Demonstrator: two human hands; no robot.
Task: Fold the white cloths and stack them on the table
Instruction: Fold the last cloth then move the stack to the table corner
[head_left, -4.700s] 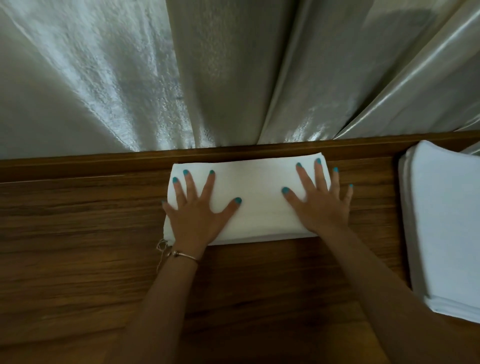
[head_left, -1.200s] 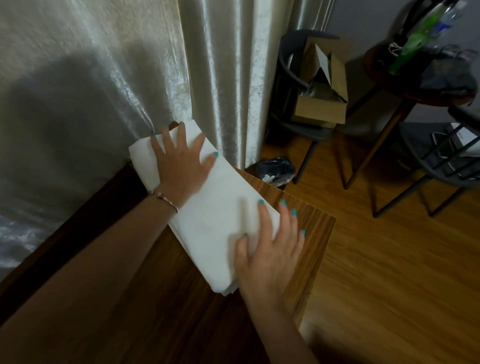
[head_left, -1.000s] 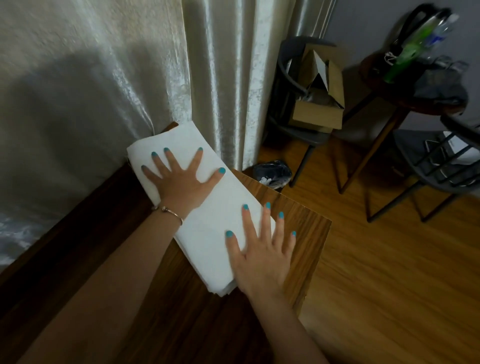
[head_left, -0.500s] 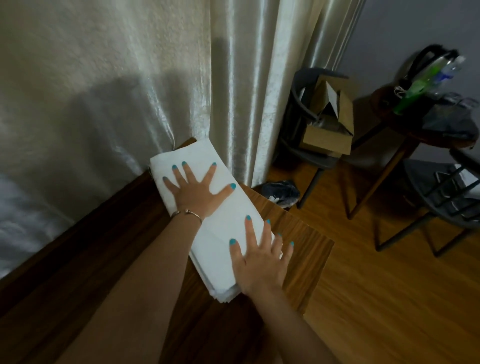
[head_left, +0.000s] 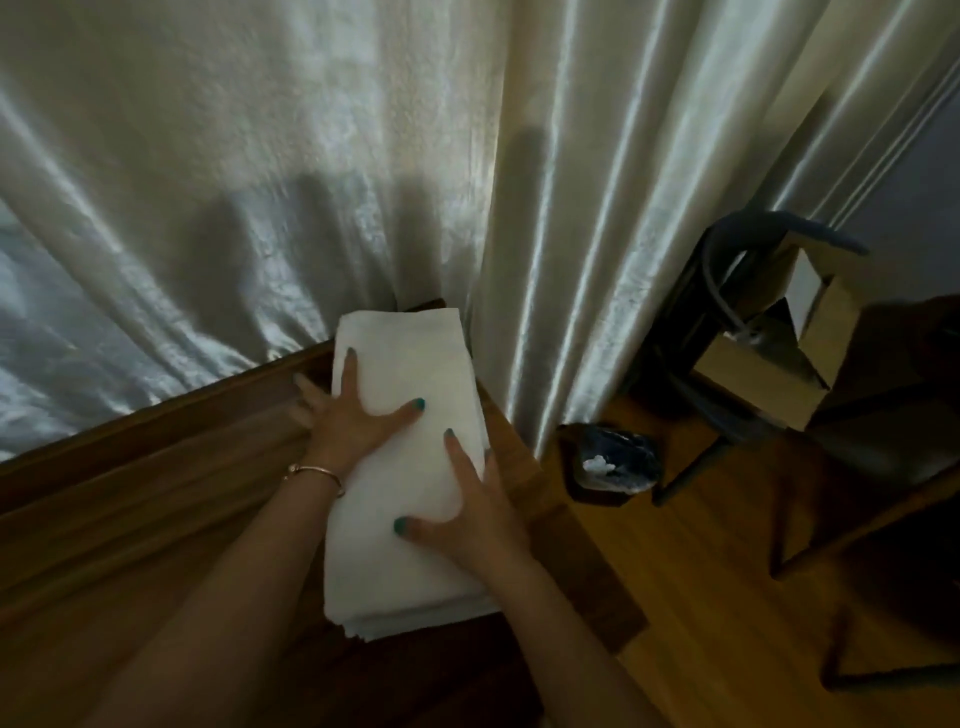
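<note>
A stack of folded white cloths (head_left: 405, 571) lies at the right end of the brown wooden table (head_left: 156, 493), its far end against the curtain. My left hand (head_left: 348, 421) rests on the stack's left edge, thumb and forefinger on top and the other fingers down the side. On the stack's right edge sits my right hand (head_left: 478, 525), with its thumb on top and its outer fingers over the side. Both hands have their fingers spread. A thin bracelet (head_left: 317, 473) circles my left wrist.
A pale shiny curtain (head_left: 311, 156) hangs right behind the table. The table's right edge (head_left: 576, 545) drops to a wooden floor. On the floor lies a dark bundle (head_left: 613, 462); beyond it stands a dark chair holding a cardboard box (head_left: 769, 374).
Both hands slid from flat on top of the stack out to its left and right edges. The view turned, so the stack now points away from me.
</note>
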